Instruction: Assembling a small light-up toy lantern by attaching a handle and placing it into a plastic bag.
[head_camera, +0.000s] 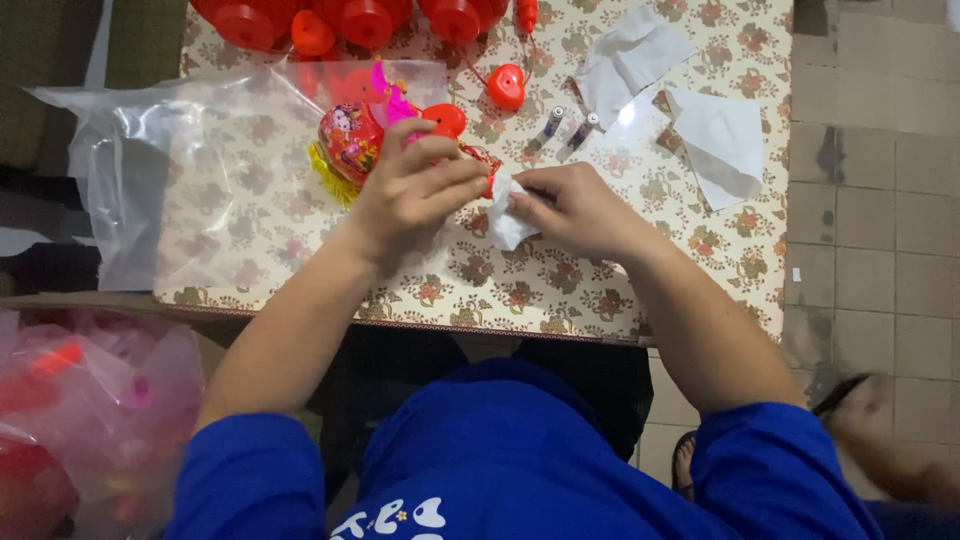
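Observation:
My left hand (415, 190) grips a red toy lantern (352, 140) with a printed round body, a yellow fringe and pink trim, held over the floral tablecloth (520, 290). My right hand (575, 208) pinches a crumpled white tissue (503, 222) against the red end of the toy beside my left fingers. A red heart-shaped piece (506, 86) on a thin cord lies just beyond the hands. Two small batteries (566, 127) lie side by side near it.
A clear plastic bag (170, 170) spreads over the table's left part. Several red plastic lantern parts (350, 20) line the far edge. White paper sheets (680, 100) lie at the right. A bag of red toys (80, 420) sits at lower left. Tiled floor is to the right.

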